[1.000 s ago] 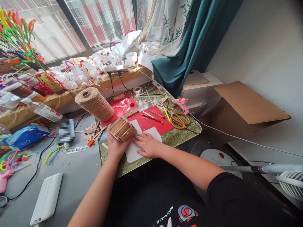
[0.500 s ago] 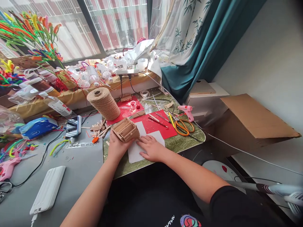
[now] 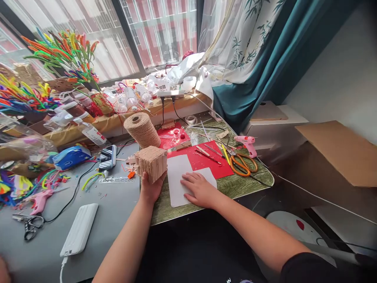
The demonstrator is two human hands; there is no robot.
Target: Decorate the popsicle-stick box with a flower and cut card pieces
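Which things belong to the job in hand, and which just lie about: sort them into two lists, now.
Seemingly in the job:
box-shaped piece, held in left hand
white paper, under right hand

Seemingly just lying about:
white device with cable
phone
blue packet
clear bottles

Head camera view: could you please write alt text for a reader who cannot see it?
A person's left hand holds a brown, box-shaped craft piece, while the right hand rests on white paper. Beyond them are a twine spool, orange-handled scissors and a pink glue gun.
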